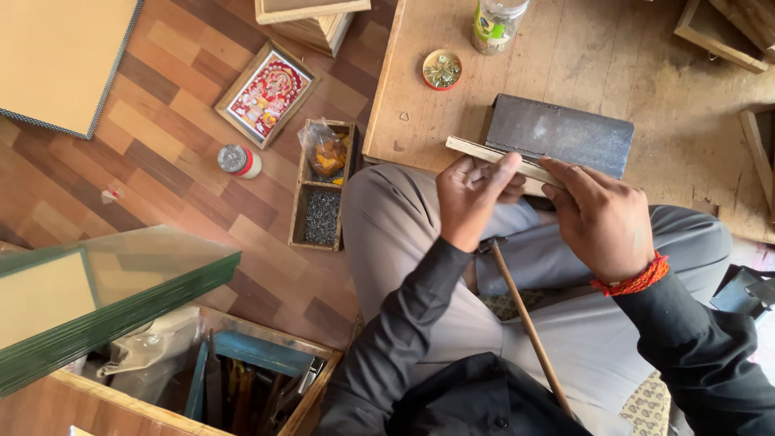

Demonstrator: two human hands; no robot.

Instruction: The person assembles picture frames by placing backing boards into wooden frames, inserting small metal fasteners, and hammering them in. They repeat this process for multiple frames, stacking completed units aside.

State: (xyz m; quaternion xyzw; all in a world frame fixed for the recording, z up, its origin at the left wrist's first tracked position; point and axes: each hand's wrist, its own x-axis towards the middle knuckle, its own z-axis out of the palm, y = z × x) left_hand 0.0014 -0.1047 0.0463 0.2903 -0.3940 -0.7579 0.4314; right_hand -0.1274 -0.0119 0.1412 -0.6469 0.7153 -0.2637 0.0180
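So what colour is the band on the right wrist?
Orange-red band, seen in the head view.

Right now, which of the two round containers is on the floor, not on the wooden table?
The silver-topped tin, beside the framed picture. The red-rimmed dish of brass bits sits on the table.

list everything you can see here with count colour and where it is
wooden strip: 1, pale wood, held in both hands at the low table's edge
metal block: 1, dark grey, on the table behind the strip
low table: 1, light brown, top right
lid of small brass pieces: 1, red rim, on the table
plastic jar: 1, clear, green label, table's far edge
hammer: 1, wooden handle, resting on the lap
divided wooden box: 1, brown, holds dark nails and a bag, on the floor
framed picture: 1, red and gold, floor
glass sheets: stack, green-edged, lower left
left hand: grips the strip
right hand: grips the strip, red thread at the wrist
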